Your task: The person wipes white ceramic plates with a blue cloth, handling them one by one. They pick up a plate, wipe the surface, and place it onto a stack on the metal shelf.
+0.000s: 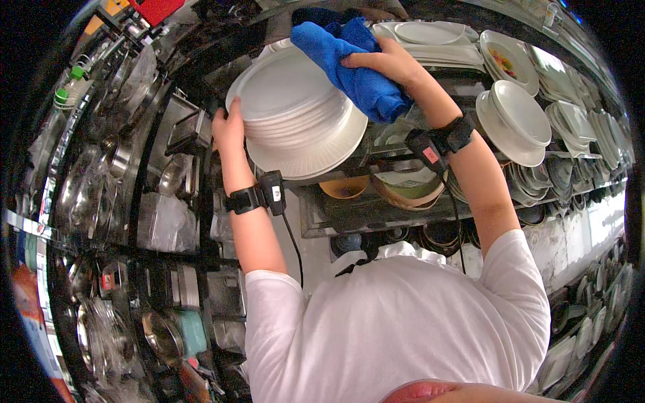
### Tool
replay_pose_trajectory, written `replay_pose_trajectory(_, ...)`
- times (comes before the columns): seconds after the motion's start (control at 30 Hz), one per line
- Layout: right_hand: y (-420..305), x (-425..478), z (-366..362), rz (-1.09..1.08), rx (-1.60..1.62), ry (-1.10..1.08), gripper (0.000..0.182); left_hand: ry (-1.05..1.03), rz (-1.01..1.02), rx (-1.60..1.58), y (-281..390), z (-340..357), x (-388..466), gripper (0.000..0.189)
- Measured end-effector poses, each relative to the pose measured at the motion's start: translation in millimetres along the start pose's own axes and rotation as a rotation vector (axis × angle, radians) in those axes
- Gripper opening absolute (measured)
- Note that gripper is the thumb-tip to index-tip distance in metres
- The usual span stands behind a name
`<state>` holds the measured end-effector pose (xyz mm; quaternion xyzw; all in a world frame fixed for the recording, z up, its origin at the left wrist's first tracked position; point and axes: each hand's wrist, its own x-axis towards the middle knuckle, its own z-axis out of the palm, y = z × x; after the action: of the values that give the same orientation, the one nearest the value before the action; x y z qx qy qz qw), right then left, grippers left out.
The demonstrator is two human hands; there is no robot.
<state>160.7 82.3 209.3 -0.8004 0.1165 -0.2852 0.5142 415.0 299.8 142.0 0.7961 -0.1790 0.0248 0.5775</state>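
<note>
A tall stack of white round plates (pixel 287 90) stands on the shelf before me, with wider ridged plates at its bottom. At its left rim is my left hand (pixel 231 126), its thumb and fingers touching the edge of the upper plates. Whether those fingers grip the plates is hard to tell. Bunched in my right hand (pixel 390 63) is a blue cloth (pixel 352 70), which hangs over the right side of the stack. Part of the stack is hidden behind the cloth. Black straps with small boxes sit on both wrists.
White oval platters (pixel 428 35) and a stack of white bowls (pixel 519 113) stand to the right. Below are a yellow bowl (pixel 345 186) and a wide bowl with a green inside (pixel 410 186). Shelves of metalware, including a metal tray (pixel 189 126), line the left side.
</note>
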Motion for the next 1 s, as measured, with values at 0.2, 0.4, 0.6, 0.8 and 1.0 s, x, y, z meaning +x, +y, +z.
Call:
replay_pose_trajectory(0.2, 13, 26, 4, 0.248, 0.006, -0.07, 0.064, -0.11, 0.107, -0.077, 5, 7, -15, 0.06)
replay_pose_trajectory(0.4, 4, 16, 17, 0.275, 0.108, -0.039, 0.064, 0.03, 0.168, -0.046, 7, 8, -23, 0.05)
replay_pose_trajectory(0.6, 5, 11, 11, 0.302, 0.213, -0.01, 0.06, 0.06, 0.232, -0.129, 18, 13, -21, 0.041)
replay_pose_trajectory(0.8, -18, -28, -3, 0.239, 0.285, -0.019, 0.064, -0.033, 0.345, -0.229, 54, 5, -50, 0.036)
replay_pose_trajectory(1.0, -19, -105, -24, 0.28, 0.396, 0.229, 0.055, -0.074, 0.332, -0.317, 79, 8, -117, 0.047)
